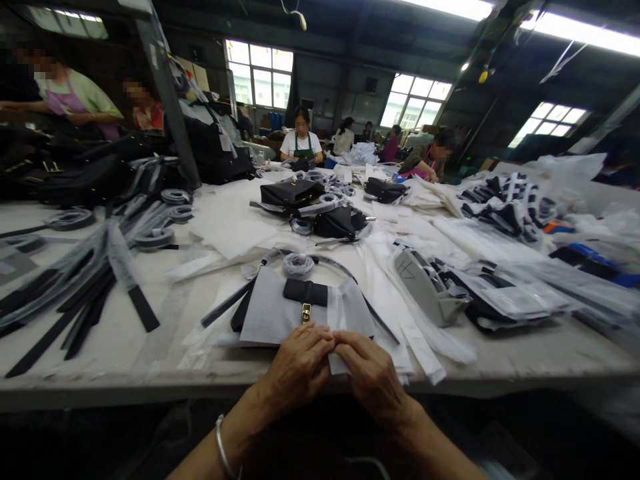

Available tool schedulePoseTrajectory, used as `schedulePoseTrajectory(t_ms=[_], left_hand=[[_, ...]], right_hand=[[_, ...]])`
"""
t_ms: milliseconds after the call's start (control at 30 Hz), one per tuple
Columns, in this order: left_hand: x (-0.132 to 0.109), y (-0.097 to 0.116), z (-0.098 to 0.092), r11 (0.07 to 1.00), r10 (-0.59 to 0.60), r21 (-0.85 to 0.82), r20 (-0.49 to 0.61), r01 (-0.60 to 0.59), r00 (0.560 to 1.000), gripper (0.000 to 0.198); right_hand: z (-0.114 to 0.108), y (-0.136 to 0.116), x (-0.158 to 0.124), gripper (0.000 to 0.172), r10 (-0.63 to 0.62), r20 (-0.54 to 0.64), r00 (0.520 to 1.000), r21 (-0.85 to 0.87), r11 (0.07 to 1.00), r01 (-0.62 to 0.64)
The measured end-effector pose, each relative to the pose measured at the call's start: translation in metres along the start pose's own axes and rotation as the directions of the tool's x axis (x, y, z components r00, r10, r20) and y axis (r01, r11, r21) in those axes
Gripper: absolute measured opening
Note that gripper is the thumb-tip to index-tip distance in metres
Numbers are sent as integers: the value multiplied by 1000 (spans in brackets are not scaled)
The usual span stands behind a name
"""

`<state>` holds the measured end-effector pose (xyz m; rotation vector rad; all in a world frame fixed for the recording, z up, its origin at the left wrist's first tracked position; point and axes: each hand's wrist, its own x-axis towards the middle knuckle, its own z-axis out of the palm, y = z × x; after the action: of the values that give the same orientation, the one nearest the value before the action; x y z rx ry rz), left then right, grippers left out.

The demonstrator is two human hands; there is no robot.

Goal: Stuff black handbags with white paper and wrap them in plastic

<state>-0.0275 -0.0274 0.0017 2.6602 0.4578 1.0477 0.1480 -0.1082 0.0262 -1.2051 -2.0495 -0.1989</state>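
Note:
A black handbag lies before me at the table's front edge, its front covered by a sheet of white tissue paper [270, 310]. Its black flap tab [306, 292] with a gold clasp [305, 313] shows over the sheet. A narrow translucent strip [338, 305] runs down the bag's right part. On the lower end of that strip, my left hand [303, 353] and my right hand [369, 370] meet with fingertips together, pinching it at the bag's bottom edge. A wrapped strap coil [299, 265] sits behind the flap, inside the arch of the handle [350, 272].
Wrapped black straps [107, 267] spread over the left side. Black bags [293, 193] lie farther back. To the right are a grey tape dispenser [425, 287] and a wrapped bag [505, 300]. A metal post [167, 93] rises at the left. Several people work beyond.

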Motion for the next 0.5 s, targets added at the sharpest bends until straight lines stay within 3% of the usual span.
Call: schedulePoseTrajectory(t_ms=[67,200,333,500], left_hand=[[1,3,1,999,-12,37,-9,13,1000,30],[9,6,13,982,-73,159,-168,100,983,8],[19,11,19,946,-170,239,-215,221,962,15],[28,14,25,874,-288,322,-261,365,921,16]], right_hand=[[-3,4,3,32,52,55,997,36,998,-54],[-10,14,14,23,205,228,952,48,974,-221],[-12,29,32,14,327,321,889,43,932,-359],[-1,51,47,24,462,371,806,110,840,-532]])
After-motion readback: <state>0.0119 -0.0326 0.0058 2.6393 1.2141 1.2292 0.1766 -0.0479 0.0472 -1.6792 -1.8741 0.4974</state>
